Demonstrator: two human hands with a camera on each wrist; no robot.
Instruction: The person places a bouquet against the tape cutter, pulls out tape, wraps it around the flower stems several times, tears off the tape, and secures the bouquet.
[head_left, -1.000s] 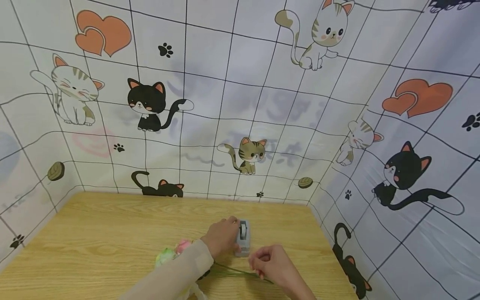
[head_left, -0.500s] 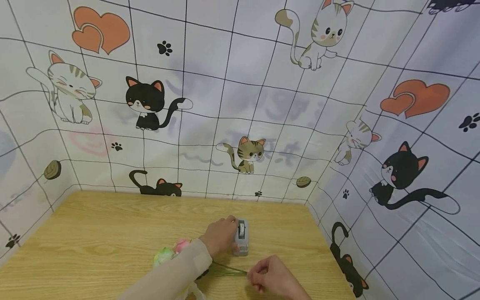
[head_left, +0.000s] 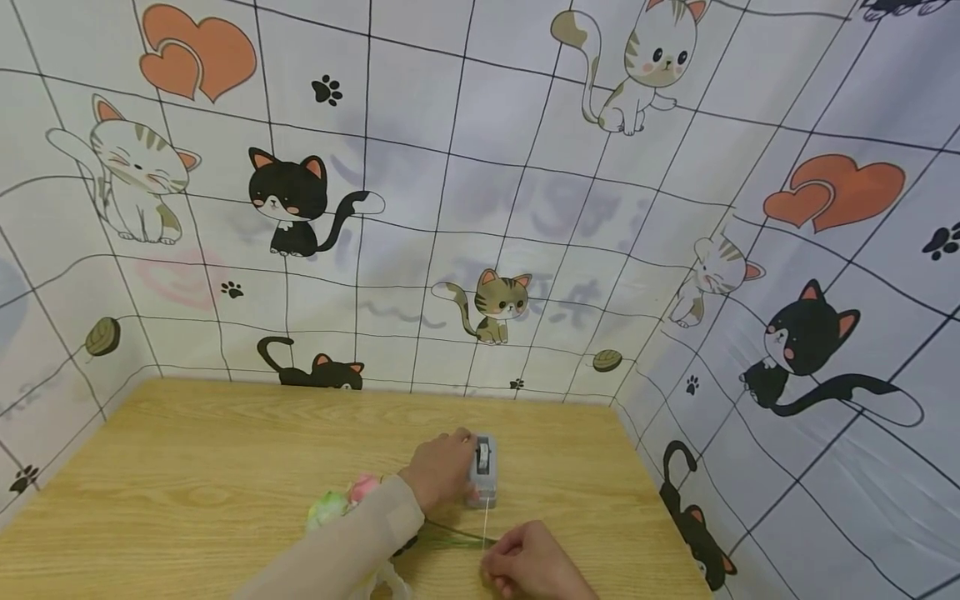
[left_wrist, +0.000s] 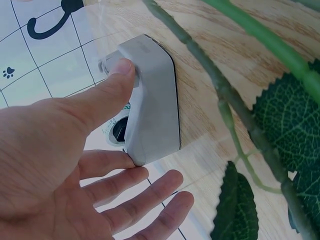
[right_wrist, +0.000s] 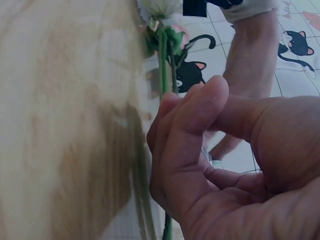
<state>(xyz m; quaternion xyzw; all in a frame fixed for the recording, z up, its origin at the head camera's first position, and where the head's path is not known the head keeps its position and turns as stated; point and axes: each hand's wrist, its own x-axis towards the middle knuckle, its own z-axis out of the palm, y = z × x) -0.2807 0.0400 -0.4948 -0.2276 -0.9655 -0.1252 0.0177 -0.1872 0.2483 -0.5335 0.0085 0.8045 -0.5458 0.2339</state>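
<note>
Now the left hand grips the grey tape dispenser on the wooden table, thumb at one end and forefinger at the other, the remaining fingers loosely spread. A thin strip of tape stretches from it to the right hand, which pinches it with curled fingers. Beside the left sleeve lie pink and pale-green flowers, their stems reaching near the right hand.
</note>
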